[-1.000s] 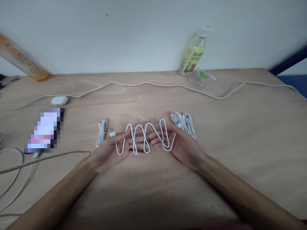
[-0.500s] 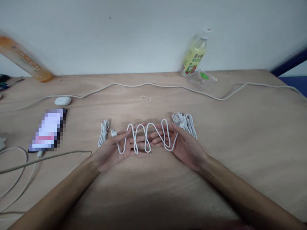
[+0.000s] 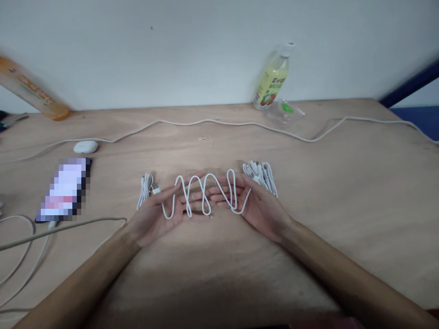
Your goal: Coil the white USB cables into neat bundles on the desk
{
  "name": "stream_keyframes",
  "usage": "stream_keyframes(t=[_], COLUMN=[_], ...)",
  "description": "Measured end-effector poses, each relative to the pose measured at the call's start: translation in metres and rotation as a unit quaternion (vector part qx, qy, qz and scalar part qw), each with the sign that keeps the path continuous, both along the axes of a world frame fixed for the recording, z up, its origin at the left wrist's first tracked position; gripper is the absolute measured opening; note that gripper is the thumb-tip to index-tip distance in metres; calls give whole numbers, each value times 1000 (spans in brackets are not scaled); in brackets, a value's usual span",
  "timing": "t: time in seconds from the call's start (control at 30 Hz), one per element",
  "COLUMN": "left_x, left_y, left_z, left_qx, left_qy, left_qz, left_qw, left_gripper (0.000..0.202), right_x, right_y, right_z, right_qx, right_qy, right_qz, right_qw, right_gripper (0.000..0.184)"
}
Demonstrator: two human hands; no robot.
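Observation:
A white USB cable (image 3: 206, 210) hangs in wavy loops across both palms. My left hand (image 3: 154, 224) is turned palm up with fingers stretched; its thumb lies by the metal USB plug (image 3: 156, 188), and the cable's left part rests over its fingers. My right hand (image 3: 264, 212), also palm up, bears the other end, whose white connector (image 3: 256, 179) sits near the thumb. The fingertips of both hands meet or overlap under the middle loops. Behind my left hand lies one coiled white cable (image 3: 145, 186); several bundled white cables (image 3: 269, 178) lie behind my right hand.
A phone (image 3: 65, 189) with a cable plugged in lies left, below a white earbud case (image 3: 85, 146). Thin tie scraps (image 3: 206, 139) and a long pale cord (image 3: 236, 123) lie farther back. A yellow-labelled bottle (image 3: 270, 84), clear plastic packaging (image 3: 286, 112) and an orange bottle (image 3: 34, 93) stand along the wall.
The whole scene has shifted slightly left in view as the camera turned. Both hands keep the same pose with the looped cable across them.

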State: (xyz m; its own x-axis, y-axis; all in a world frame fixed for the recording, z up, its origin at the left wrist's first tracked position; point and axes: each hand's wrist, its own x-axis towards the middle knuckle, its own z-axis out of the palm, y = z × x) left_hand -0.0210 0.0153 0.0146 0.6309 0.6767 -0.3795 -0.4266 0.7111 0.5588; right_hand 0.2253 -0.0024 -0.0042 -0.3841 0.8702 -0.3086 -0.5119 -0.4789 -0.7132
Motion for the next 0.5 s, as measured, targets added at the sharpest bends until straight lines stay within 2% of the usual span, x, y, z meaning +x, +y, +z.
stream_keyframes(t=[0.17,0.37,0.5], left_x=[2,6,3], left_y=[1,1,1], left_z=[3,11,9], left_qx=[4,9,19], left_qy=[8,35,36], left_qz=[17,72,65], left_qw=[1000,997,997], left_gripper=[56,60,60], right_x=[0,-1,0], right_y=[0,0,0], right_z=[1,3,4], right_qx=[-12,-33,-32], right_qy=[-8,4,0], right_qz=[-6,-8,12], right_qw=[1000,999,999], right_gripper=[38,33,38])
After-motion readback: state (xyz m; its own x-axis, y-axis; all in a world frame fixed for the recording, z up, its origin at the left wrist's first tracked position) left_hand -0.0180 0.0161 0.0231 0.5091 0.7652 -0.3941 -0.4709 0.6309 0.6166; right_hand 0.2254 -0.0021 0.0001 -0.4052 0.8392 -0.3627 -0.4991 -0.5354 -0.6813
